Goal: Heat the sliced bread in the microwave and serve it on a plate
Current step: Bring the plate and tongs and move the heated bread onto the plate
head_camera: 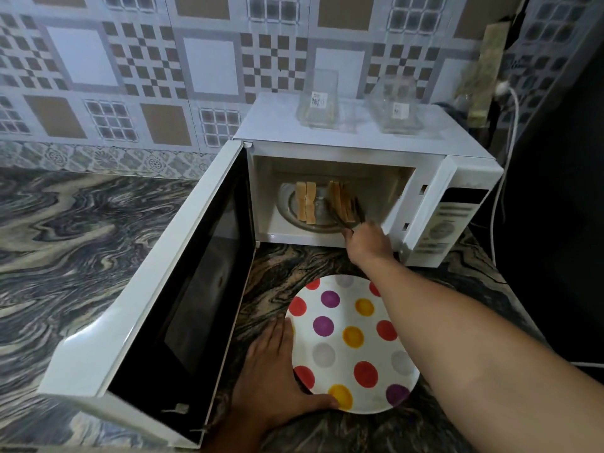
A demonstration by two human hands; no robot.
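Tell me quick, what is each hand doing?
Left hand: open, fingers flat against the edge of the spotted plate.
Right hand: gripping tongs around bread slices inside the microwave.

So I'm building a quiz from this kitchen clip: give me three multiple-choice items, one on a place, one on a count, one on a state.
1. Where is the bread?
A. on the plate
B. on the microwave's glass turntable
C. on the counter

2. How many clear glass containers stand on the microwave?
A. one
B. two
C. four

3. The microwave door is:
A. open
B. shut
C. removed

Answers:
1 B, the slices stand inside while the dotted plate is bare.
2 B, a pair on top.
3 A, it swings out leftward.
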